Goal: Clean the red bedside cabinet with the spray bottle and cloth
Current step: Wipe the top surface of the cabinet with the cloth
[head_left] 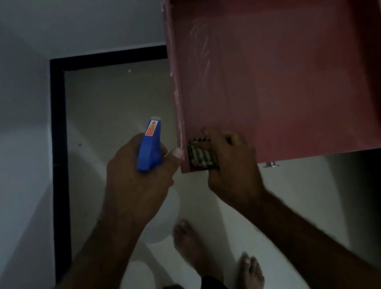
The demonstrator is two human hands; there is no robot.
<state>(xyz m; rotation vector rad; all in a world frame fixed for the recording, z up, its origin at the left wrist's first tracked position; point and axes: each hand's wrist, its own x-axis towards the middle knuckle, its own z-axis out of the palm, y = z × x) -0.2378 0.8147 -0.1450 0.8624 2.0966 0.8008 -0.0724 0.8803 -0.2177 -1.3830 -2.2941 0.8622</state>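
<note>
Much of the spray bottle (150, 146) was hidden. Only its blue trigger head stood clear above the left grip (138, 183), whose fingers were curled tight round the neck. The pale body below showed only dimly against the floor (107, 102). The bottle hung just beside the near left corner of the red cabinet (298, 70). In that corner the right grip (230, 163) was clamped on a striped cloth (202, 158), which was mostly covered by the fingers and pressed to the top. A small metal knob (272, 164) peeped from under the near edge, blurred. Both forearms were cut off by the frame. There were one bottle, one cloth, one cabinet and two bare feet (193, 244).
</note>
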